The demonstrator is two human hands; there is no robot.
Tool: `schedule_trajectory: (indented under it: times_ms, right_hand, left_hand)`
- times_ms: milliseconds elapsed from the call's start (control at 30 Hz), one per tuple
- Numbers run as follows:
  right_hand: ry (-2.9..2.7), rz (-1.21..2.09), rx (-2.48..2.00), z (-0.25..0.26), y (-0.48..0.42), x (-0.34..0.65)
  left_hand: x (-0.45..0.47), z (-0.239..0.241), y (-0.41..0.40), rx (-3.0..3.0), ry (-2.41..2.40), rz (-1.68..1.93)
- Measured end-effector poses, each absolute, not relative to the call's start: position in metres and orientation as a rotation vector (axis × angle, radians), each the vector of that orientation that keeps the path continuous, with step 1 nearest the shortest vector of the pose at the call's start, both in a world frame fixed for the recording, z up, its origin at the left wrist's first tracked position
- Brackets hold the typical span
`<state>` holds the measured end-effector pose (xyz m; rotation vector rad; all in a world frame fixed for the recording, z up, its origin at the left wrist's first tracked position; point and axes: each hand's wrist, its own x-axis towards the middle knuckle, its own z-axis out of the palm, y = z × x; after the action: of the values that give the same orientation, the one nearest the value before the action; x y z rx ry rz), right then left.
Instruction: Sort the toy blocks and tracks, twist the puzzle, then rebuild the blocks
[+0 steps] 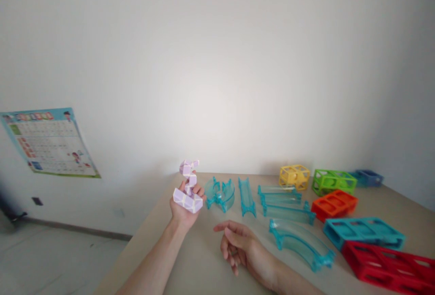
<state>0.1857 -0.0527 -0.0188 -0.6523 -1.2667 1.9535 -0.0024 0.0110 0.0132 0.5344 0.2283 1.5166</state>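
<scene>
A lilac and white faceted toy, like a twisty snake puzzle folded into a bent shape [188,200], rests in my left hand [183,211], whose fingers curl around it from behind. It is held up above the left part of the table. My right hand [243,247] is over the table near the front, holding nothing, with its index finger stretched out and the other fingers loosely bent. Beyond that hand lie clear teal track pieces: a round one [220,195], a straight one [247,197] and a curved one [302,243] to its right.
More straight teal tracks [288,211] lie mid-table. Along the right stand open-frame blocks: yellow [294,177], green [333,181], orange [335,204], blue [369,177], turquoise [363,231] and red [390,265]. A white wall backs the table [200,249]; a poster [50,143] hangs at left.
</scene>
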Motion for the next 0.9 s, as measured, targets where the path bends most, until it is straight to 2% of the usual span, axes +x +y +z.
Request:
schedule_trajectory:
  times_ms: [433,733,800,900]
  right_hand:
    - [-1.356,1.928,-0.675,-0.018,-0.056,0.184]
    - [-1.467,1.834,-0.662,-0.024,-0.055,0.182]
    - [-1.468,1.804,-0.619,-0.012,-0.058,0.18]
    - [-1.443,1.795,-0.431,0.032,-0.077,0.175]
  left_hand:
    - [-0.028,-0.011,0.047,0.488,0.354,1.888]
    - [-0.037,-0.022,0.062,0.423,0.517,2.01]
    - [-0.037,-0.022,0.062,0.431,0.527,2.011]
    - [-0.036,-0.022,0.061,0.475,0.524,1.98]
